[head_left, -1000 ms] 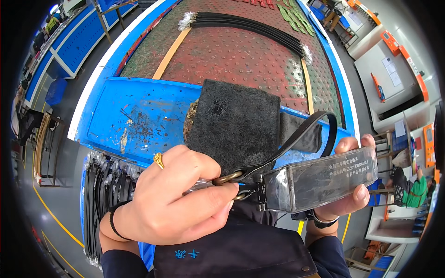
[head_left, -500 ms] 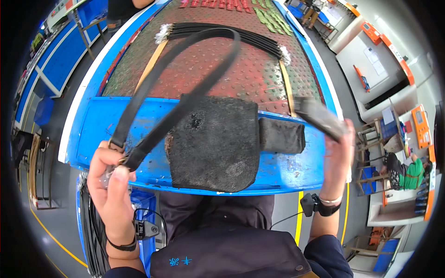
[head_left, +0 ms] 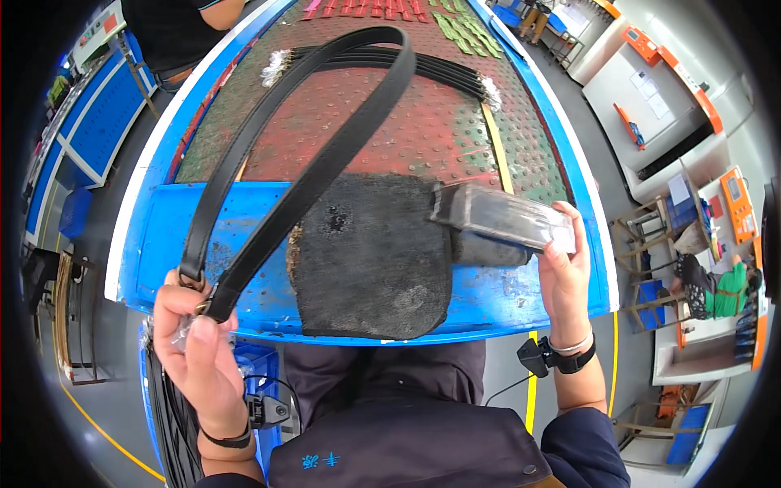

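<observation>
My left hand (head_left: 195, 350) pinches both ends of a black leather strap (head_left: 325, 154), near their small metal rings. The strap rises in a long loop above the work surface. Clear crinkled plastic shows by those fingers. In my right hand (head_left: 565, 272) is a dark oblong block (head_left: 504, 215) that looks wrapped in clear film or tape; its exact kind I cannot tell. Its far end overlaps the right edge of a worn black pad (head_left: 374, 260) lying on the blue tray (head_left: 521, 301). A smaller dark pad (head_left: 488, 249) lies partly hidden beneath the block.
Beyond the tray, a row of black straps (head_left: 443, 77) with plastic-wrapped ends lies across the studded red-green mat (head_left: 325, 102). Red pieces (head_left: 374, 10) and green pieces (head_left: 468, 32) lie farther off. Another person (head_left: 175, 37) stands at the far left. More straps (head_left: 167, 407) hang low at left.
My right hand has brought the block leftward, over the edge of the large pad. My left hand has lowered slightly, still holding the strap. The person at far left shows more in view.
</observation>
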{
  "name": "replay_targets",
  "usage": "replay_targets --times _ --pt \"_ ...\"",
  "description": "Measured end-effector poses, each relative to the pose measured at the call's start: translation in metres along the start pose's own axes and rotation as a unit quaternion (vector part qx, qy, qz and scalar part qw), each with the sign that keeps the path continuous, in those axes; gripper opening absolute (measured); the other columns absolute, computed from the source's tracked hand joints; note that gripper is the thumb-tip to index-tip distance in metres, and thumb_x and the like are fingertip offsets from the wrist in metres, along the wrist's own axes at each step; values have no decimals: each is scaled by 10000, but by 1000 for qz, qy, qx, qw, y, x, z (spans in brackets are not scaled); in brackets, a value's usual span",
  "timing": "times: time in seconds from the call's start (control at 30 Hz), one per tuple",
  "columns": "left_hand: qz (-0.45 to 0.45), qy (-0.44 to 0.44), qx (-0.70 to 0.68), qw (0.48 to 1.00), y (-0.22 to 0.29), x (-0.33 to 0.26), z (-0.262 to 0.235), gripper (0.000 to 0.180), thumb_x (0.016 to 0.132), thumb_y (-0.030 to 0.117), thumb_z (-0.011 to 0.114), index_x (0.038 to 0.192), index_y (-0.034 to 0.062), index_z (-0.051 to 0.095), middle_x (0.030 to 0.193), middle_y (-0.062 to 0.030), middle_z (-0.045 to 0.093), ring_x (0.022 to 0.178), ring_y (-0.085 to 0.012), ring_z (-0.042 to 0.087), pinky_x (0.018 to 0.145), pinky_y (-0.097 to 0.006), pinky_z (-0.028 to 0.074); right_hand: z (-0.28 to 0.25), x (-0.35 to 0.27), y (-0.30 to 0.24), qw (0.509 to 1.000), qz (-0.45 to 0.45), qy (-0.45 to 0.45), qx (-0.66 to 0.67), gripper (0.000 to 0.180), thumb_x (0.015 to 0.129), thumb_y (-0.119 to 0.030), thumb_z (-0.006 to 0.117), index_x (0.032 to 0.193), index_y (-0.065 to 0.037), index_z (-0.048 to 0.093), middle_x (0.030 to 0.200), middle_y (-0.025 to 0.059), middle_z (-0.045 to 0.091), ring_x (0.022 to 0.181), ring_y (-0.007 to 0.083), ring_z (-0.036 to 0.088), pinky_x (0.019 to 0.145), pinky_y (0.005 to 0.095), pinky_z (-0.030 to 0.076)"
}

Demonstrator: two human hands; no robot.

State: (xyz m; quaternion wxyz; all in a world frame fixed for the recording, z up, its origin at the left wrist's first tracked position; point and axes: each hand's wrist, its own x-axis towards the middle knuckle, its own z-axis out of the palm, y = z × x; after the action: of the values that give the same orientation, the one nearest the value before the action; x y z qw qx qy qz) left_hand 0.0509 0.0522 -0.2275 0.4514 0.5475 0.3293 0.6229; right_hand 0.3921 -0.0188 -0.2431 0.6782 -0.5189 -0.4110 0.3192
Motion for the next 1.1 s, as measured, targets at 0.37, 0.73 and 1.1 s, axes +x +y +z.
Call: replay_targets --times 0.37,0.73,1.1 --pt "58 -11 42 997 -1 -6 -11 213 840 208 523 786 45 397 689 -62 403 642 -126 396 593 -244 311 88 29 -7 987 7 -127 -95 530 740 -128 721 1167 -32 423 1034 61 536 988 142 501 879 290 395" --pt "53 -3 35 998 -4 -11 -15 209 826 193 537 772 48 396 733 -54 382 645 -113 382 590 -236 296 48 40 21 882 -147 -157 -420 574 791 -267 672 1237 5 434 1249 183 462 1211 285 404 1010 365 308" --pt "63 -74 140 985 -2 -13 1 176 725 165 628 788 37 526 843 -104 468 765 -188 450 699 -310 375 23 -13 7 697 -113 -149 -693 287 834 -235 572 1054 -62 632 1378 137 356 1327 351 213 1035 571 148"
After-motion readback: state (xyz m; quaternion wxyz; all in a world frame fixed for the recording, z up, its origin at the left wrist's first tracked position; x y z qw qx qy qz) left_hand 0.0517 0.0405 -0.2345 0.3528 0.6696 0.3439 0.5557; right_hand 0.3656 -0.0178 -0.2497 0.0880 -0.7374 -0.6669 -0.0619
